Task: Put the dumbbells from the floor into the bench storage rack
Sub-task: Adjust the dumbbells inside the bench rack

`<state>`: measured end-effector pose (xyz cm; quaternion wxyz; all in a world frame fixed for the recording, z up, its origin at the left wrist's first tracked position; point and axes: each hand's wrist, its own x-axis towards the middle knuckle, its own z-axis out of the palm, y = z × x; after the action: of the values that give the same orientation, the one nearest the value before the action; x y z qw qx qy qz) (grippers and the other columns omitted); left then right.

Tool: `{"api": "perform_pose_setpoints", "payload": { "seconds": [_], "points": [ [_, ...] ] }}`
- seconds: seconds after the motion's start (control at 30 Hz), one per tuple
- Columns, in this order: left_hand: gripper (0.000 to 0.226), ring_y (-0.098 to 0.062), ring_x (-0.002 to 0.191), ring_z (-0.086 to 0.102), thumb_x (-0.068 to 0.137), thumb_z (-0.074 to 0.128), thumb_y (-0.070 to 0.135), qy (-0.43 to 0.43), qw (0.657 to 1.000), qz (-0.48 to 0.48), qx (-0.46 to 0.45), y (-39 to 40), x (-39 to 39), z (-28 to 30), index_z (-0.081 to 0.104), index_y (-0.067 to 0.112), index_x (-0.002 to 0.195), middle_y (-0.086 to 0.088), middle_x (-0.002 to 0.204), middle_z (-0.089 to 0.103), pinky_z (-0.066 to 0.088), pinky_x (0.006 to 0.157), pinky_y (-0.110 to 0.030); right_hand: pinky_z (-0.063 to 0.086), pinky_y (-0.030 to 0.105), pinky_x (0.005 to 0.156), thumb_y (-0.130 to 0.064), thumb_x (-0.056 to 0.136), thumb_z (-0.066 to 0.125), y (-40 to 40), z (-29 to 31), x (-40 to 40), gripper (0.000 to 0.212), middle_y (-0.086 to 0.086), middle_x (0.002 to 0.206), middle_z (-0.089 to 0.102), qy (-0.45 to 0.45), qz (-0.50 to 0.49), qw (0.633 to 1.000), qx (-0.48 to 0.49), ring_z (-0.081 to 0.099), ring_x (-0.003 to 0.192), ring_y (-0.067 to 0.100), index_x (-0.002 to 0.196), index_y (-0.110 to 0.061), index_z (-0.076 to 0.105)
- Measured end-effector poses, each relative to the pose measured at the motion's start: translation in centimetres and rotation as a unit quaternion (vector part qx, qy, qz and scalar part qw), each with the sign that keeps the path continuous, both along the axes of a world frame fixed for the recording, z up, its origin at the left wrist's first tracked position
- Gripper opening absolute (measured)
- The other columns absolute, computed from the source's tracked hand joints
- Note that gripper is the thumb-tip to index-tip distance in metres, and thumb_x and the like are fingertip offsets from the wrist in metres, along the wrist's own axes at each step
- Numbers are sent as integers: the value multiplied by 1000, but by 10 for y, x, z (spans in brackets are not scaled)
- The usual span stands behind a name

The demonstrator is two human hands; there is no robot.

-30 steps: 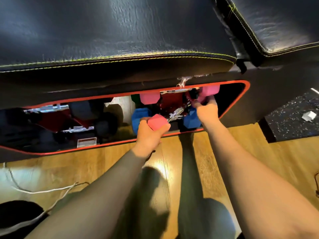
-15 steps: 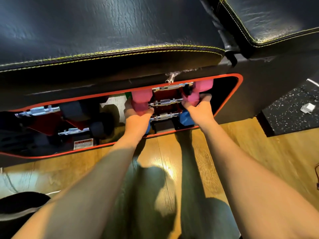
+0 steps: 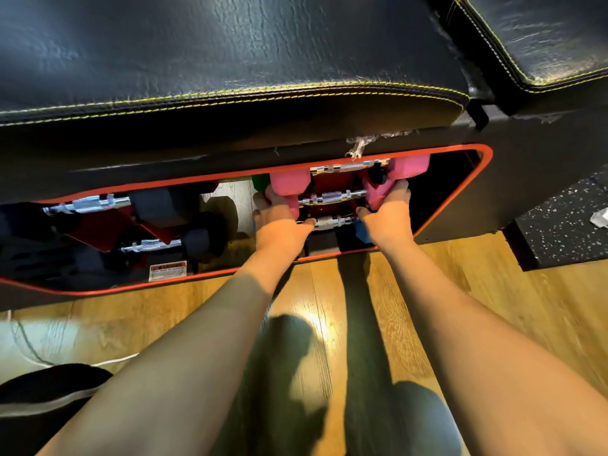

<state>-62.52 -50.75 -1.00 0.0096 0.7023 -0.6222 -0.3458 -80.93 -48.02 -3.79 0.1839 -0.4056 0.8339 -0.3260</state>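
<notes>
rack [image 3: 332, 187]: pink dumbbells [image 3: 289, 184] | floor [image 3: 493, 291]: bench [image 3: 230, 60]

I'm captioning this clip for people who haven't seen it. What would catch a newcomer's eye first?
Two bare hands, left hand and right hand, reach into the red-rimmed opening in the side of the black padded bench, each with a grip on one end of a pink hex-headed dumbbell with a chrome handle. A second pink dumbbell sits racked just above it, and dark grey dumbbells lie at the left of the opening.
</notes>
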Motion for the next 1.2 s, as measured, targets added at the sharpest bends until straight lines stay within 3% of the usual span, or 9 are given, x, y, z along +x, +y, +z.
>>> {"api": "perform_pose_setpoints", "payload": {
  "seconds": [0.2,0.33,0.37,0.43,0.5,0.6,0.77,0.97,1.2],
  "points": [
    [55,-33,104,57,87,55,61,-10,999,-15,-49,4,2,-4,53,8,100,-14,103,61,44,76,-35,43,37,97,-12,74,81,-1,-1,-2,75,17,130,45,-26,-16,999,-9,50,115,30,134,-5,36],
    [52,-32,107,55,90,54,56,-5,998,-30,-63,5,3,-5,55,7,107,-15,109,59,41,75,-34,37,31,66,-50,62,71,-1,-12,-7,59,7,97,50,-26,-13,998,55,49,83,20,101,-15,45],
    [52,-32,107,55,91,54,56,-5,997,-34,-67,5,3,-5,55,7,109,-15,110,59,41,75,-34,40,33,67,-48,62,73,0,-11,-6,61,9,100,52,-27,-17,998,51,51,86,22,104,-13,45],
    [51,-32,106,55,92,54,53,-3,997,-37,-70,6,2,-3,55,6,112,-13,109,56,40,74,-33,49,39,89,-24,69,82,2,-3,-2,73,16,121,50,-31,-19,999,10,53,107,29,126,-7,40],
    [50,-31,104,56,94,53,50,-3,997,-36,-72,8,2,0,54,5,115,-10,100,52,38,73,-32,45,44,102,-12,71,83,3,3,0,82,19,131,44,-38,-12,999,-14,49,120,34,136,-6,33],
    [49,-32,104,57,94,54,49,-3,997,-35,-69,10,2,1,54,4,115,-8,92,49,40,75,-32,45,47,102,-12,70,83,2,5,2,85,18,133,42,-37,-11,999,-16,49,121,36,138,-8,32],
    [47,-32,108,53,92,58,49,-1,995,-30,-97,9,1,-1,58,5,108,-15,109,57,40,74,-35,46,44,101,-15,71,82,3,4,0,87,17,132,43,-30,-16,999,-22,50,120,35,140,-9,31],
    [47,-30,105,53,93,56,49,-2,996,-37,-87,9,1,1,57,6,110,-13,107,55,39,71,-34,50,44,93,-21,72,81,4,1,-1,82,15,126,48,-12,-9,1000,-9,55,113,35,137,-11,32],
    [46,-26,97,54,84,61,60,-11,997,-13,-74,5,2,4,48,16,88,-10,102,57,45,73,-34,49,49,95,-27,73,83,2,-1,-2,84,16,124,48,-25,-12,1000,-2,53,116,39,138,-6,34]
  ]
}}
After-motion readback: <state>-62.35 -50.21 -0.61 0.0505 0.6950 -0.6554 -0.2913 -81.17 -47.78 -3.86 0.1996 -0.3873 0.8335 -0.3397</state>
